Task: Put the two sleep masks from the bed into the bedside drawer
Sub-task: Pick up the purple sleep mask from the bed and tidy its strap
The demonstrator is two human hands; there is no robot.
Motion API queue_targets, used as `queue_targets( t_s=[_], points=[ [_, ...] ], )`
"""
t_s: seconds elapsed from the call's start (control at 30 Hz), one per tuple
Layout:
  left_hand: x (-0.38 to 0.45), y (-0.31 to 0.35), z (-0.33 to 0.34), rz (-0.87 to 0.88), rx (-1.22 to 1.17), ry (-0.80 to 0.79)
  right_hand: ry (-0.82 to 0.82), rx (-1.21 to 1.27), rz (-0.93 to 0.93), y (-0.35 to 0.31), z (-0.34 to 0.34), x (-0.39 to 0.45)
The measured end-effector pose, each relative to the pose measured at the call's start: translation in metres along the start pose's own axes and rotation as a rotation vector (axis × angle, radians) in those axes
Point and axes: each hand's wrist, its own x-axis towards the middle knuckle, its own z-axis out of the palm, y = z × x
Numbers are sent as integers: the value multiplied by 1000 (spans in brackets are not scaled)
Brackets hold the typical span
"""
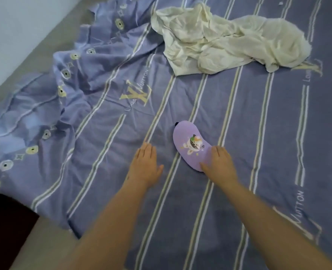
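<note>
Overall light: soft, even, moderately bright; a cool bluish cast is noted throughout.
Source: not in view; no direction can be fixed.
Shadows: faint and diffuse; a slight one is seen under the right hand (220,160) and in the folds of the cream cloth (225,38).
Glare: the pale wall (15,22) at upper left is washed out.
Dark area: the lower left corner is rendered almost black, detail lost.
Sharpness: generally soft; printed lettering on the bedsheet (239,106) is smeared; compression softening is evident.
Distortion: stripes are bowed toward the edges by the wide lens.
</note>
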Motion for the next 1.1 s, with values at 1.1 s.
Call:
queue_targets(
  t_s=[1.1],
  points=[
    [-64, 55, -204, 113, -1138, -311, 276, 512, -129, -63, -188, -146]
  ],
)
